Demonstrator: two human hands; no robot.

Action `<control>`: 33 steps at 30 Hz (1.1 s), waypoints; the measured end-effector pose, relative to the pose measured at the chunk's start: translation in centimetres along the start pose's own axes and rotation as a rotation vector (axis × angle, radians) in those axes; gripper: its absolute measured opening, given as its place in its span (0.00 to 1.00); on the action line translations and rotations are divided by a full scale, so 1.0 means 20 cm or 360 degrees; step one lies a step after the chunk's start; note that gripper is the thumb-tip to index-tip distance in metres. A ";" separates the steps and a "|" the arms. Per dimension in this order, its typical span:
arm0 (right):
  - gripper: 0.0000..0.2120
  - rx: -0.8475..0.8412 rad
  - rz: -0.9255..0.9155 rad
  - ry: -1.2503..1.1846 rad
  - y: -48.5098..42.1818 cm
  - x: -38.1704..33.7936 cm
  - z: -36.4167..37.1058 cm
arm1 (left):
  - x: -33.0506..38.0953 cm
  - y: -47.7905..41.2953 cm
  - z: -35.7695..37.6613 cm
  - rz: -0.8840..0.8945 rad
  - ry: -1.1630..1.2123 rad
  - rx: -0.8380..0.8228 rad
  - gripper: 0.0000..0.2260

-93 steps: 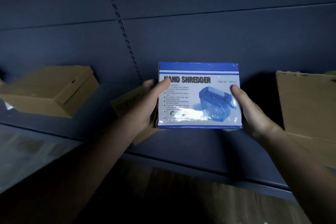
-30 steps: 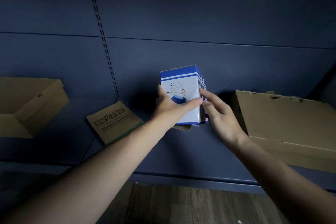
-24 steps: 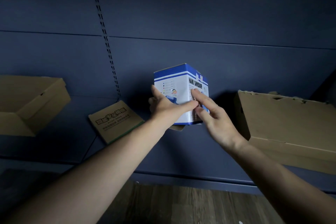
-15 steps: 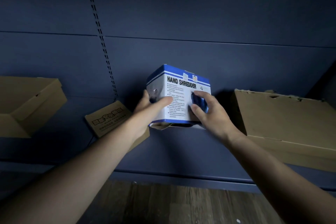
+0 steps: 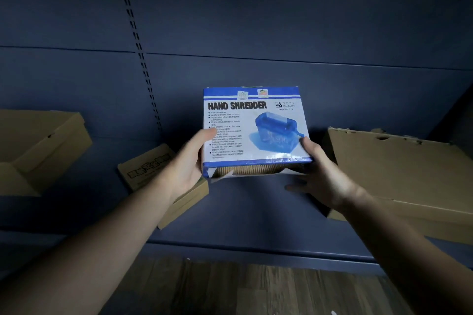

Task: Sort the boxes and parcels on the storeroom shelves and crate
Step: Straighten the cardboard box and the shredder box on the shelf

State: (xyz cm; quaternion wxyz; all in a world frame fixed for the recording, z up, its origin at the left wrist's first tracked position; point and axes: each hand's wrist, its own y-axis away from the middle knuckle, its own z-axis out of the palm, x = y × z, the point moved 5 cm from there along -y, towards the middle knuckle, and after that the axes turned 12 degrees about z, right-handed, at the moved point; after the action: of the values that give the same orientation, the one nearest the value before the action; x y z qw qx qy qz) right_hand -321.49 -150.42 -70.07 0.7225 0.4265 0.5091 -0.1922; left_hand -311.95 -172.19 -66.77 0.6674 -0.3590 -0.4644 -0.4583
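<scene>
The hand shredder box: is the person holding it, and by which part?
Yes. Both hands hold the hand shredder box: the left hand grips its left edge, the right hand its lower right corner.

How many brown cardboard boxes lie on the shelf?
3: a deep box at far left, a small printed box left of the hand shredder box, a large flat box at right. More may lie outside the view.

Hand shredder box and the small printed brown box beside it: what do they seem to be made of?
Hand shredder box: printed cardboard with a glossy film, judging by glare on its face; a corrugated edge shows at its open bottom. Small brown box: matte cardboard with dark print, probably corrugated.
</scene>
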 end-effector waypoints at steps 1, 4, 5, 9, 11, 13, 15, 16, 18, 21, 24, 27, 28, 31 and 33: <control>0.29 -0.0011 -0.0011 0.0015 0.01 0.00 0.01 | 0.00 -0.01 -0.01 0.0012 -0.0049 0.0008 0.11; 0.24 0.0111 -0.0170 0.0110 0.04 -0.03 0.02 | -0.02 -0.05 -0.05 0.0069 -0.0531 0.0168 0.10; 0.22 0.0201 -0.0232 0.0142 0.04 -0.04 0.01 | -0.01 -0.06 -0.06 0.0163 -0.0835 0.0267 0.12; 0.29 0.0591 -0.0378 0.0342 0.03 -0.08 0.04 | 0.06 -0.08 0.05 0.0510 -0.1390 0.0391 0.19; 0.37 0.0799 -0.0427 0.0632 0.03 -0.08 0.08 | 0.03 -0.06 0.17 0.0411 -0.1193 0.0220 0.22; 0.48 0.0877 -0.0501 0.0778 0.05 -0.08 0.14 | 0.00 -0.04 0.26 0.0236 -0.0924 0.0109 0.29; 0.55 0.0864 -0.0604 0.0838 0.07 -0.08 0.18 | -0.01 -0.03 0.29 0.0167 -0.0649 0.0099 0.34; 0.56 0.0859 -0.0672 0.0884 0.08 -0.07 0.19 | 0.00 -0.02 0.29 0.0163 -0.0551 0.0105 0.33; 0.56 0.0869 -0.0799 0.0962 0.10 -0.07 0.20 | 0.01 -0.01 0.28 0.0136 -0.0487 0.0136 0.30; 0.52 0.0848 -0.0943 0.1049 0.13 -0.10 0.23 | 0.01 -0.02 0.25 0.0110 -0.0425 0.0217 0.20; 0.46 0.0886 -0.1054 0.1091 0.16 -0.15 0.26 | 0.01 -0.03 0.23 0.0055 -0.0322 0.0348 0.15; 0.39 0.0962 -0.1158 0.1161 0.19 -0.18 0.30 | 0.00 -0.04 0.23 -0.0105 -0.0320 0.0357 0.08; 0.37 0.0974 -0.1195 0.1187 0.20 -0.18 0.31 | 0.00 -0.03 0.23 -0.0166 -0.0334 0.0318 0.09; 0.31 0.0914 -0.1333 0.1306 0.22 -0.18 0.35 | 0.01 -0.02 0.22 -0.0288 -0.0359 0.0184 0.23; 0.29 0.0855 -0.1402 0.1377 0.22 -0.17 0.37 | 0.02 -0.02 0.21 -0.0289 -0.0373 0.0139 0.25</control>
State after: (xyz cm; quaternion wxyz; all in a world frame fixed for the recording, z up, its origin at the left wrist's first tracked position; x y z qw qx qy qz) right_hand -315.42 -154.51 -64.22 0.1763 0.3826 0.8137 -0.4006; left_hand -313.51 -168.56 -65.12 0.5795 -0.3372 -0.5890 -0.4511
